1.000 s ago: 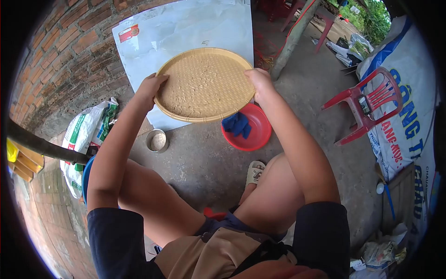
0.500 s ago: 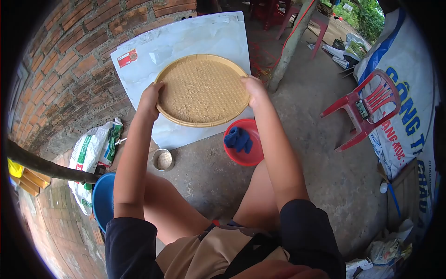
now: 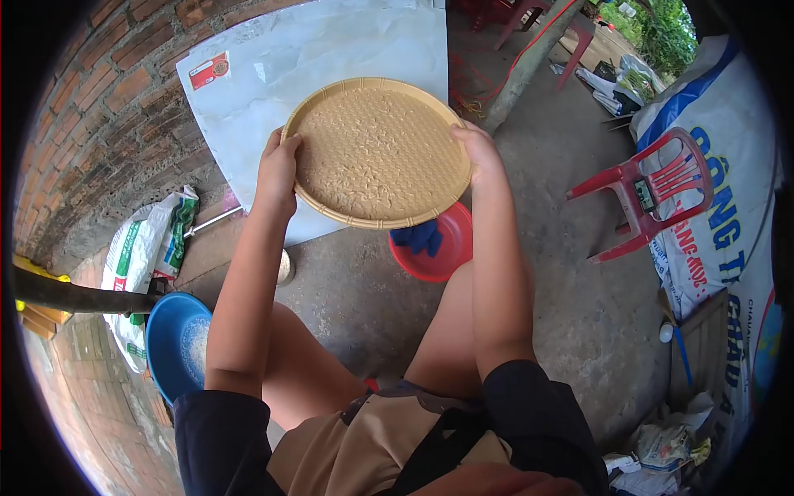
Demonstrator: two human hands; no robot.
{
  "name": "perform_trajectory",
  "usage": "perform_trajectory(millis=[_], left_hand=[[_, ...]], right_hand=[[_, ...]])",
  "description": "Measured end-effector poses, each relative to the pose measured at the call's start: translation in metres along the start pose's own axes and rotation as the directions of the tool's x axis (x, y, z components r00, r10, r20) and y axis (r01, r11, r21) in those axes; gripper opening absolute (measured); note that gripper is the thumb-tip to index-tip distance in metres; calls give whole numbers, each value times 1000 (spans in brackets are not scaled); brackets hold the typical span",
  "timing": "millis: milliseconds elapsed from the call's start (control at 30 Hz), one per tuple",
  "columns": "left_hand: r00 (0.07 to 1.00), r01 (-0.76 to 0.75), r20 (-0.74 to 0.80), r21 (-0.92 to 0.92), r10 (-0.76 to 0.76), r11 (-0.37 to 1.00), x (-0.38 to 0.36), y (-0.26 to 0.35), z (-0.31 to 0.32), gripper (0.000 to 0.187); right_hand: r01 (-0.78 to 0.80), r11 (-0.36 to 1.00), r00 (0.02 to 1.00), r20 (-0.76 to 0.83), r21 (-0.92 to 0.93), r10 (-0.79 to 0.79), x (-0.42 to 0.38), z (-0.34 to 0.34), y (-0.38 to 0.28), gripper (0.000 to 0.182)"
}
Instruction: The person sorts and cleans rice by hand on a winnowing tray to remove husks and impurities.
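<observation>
A round, shallow woven winnowing basket (image 3: 389, 140) is held up in front of me by its rim. Pale grain-like bits (image 3: 376, 194) lie across its weave, thickest toward the near side. My left hand (image 3: 279, 161) is closed around the left rim, thumb on the inside. On the opposite side, my right hand (image 3: 477, 153) grips the right rim, also thumb inward. Below the basket's near edge is a red basin (image 3: 451, 252) with a dark blue cloth (image 3: 424, 238) in it, partly covered by the basket. A small metal bowl (image 3: 286, 269) is mostly hidden behind my left forearm.
A large white board (image 3: 248, 107) lies beyond the basket, by a brick wall (image 3: 107, 124). At left are a blue tub (image 3: 172, 343) with pale grains and a white-green sack (image 3: 136, 264). A red chair (image 3: 637, 194) holding a phone stands right, near a wooden post (image 3: 529, 70).
The basket and both hands have shifted slightly right and nearer to me. Its pale bits have spread differently. The view has tilted, showing more of the blue tub and less of the metal bowl.
</observation>
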State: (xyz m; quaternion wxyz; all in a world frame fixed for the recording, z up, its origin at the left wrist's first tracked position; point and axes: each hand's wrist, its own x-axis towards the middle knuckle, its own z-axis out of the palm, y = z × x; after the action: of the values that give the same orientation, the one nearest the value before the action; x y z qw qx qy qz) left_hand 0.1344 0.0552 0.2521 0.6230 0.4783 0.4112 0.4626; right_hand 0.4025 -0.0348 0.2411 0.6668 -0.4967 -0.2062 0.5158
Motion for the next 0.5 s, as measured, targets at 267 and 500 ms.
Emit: perform_trajectory(millis=[267,500], left_hand=[[958,262,114,14,-262,965,34,6,-58,32],[989,89,114,13,-90,996,26,11,-41,31]], right_hand=[[286,938,928,-188,-194,-322,-14,62,47,30],[138,990,986,-92,21,-136,-21,47,19,29]])
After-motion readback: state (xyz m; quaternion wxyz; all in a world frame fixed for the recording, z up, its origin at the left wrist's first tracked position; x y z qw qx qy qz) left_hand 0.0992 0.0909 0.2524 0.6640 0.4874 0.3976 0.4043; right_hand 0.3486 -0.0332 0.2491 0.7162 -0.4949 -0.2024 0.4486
